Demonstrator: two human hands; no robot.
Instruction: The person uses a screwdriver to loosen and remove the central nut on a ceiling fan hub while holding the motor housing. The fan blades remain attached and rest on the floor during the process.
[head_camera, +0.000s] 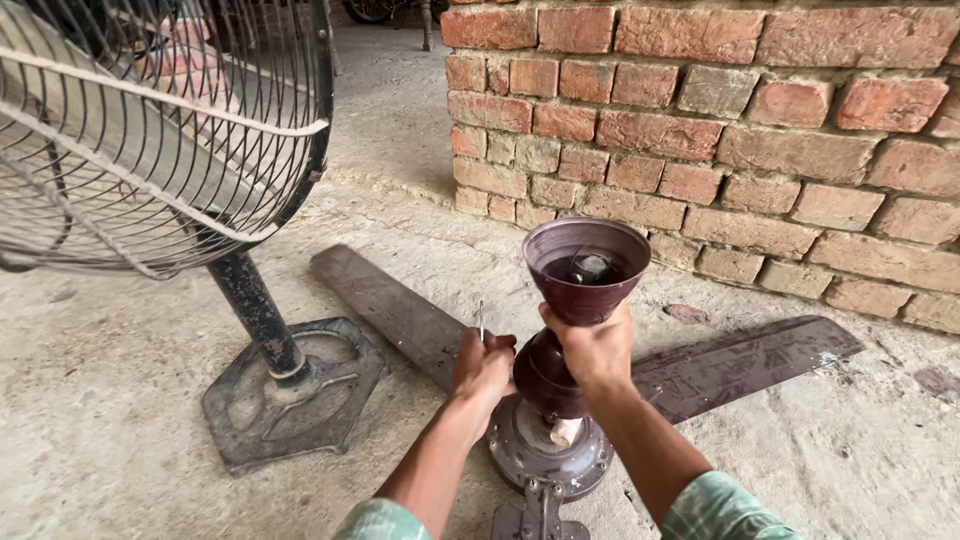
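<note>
Left hand (482, 368): closed around a thin metal tool (480, 320) that sticks up from the fist, right next to the fan's middle.
Right hand (596, 347): wrapped tight around the neck of the dark maroon cup-shaped metal cover (585, 268).
Cover: stands upright over the round grey fan motor (545, 452) on the concrete floor (100, 400).
Blades: long brown fan blades (390, 305) lie flat on both sides.
Nearby: a rusty wire-cage stand fan (150, 130) on the left, a red brick wall (750, 130) behind.
</note>
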